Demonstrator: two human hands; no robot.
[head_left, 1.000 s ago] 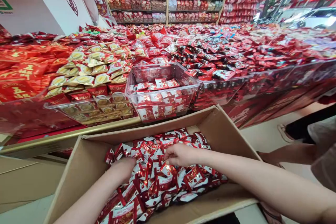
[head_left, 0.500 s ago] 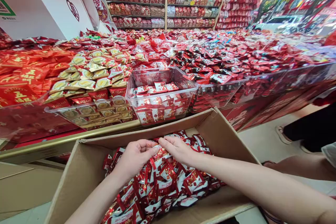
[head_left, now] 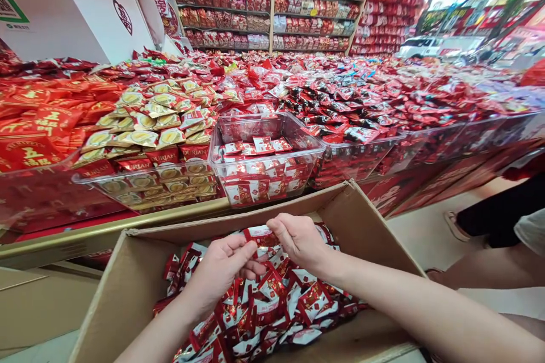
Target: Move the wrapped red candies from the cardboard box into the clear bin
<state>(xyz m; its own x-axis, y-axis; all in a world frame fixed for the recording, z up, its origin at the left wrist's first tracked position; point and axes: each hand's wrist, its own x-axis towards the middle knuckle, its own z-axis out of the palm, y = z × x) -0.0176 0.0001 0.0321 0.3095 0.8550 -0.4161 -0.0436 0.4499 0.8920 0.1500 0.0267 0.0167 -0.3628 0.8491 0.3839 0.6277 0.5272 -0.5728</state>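
A small red-and-white candy packet (head_left: 258, 233) is stretched between my hands, just above the box's contents. My right hand (head_left: 300, 243) pinches its right end between thumb and curled fingers. At the packet's lower left, my left hand (head_left: 227, 266) closes thumb and fingertips on its edge. Below lies a loose heap of matching candy packets (head_left: 266, 303), partly covered by my hands and forearms. The open cardboard box (head_left: 374, 227) surrounds the heap.
Beyond the box stands a clear plastic bin (head_left: 268, 161) with white-and-red packets in tidy rows. Durian packets (head_left: 170, 139) fill the bin to its left, dark red packets (head_left: 340, 105) the one on the right. Another person's leg (head_left: 498, 207) is at the right.
Both hands have risen slightly, and a packet now shows between them, lifted from the heap. My right hand's fingers have curled tighter. The view has shifted a little.
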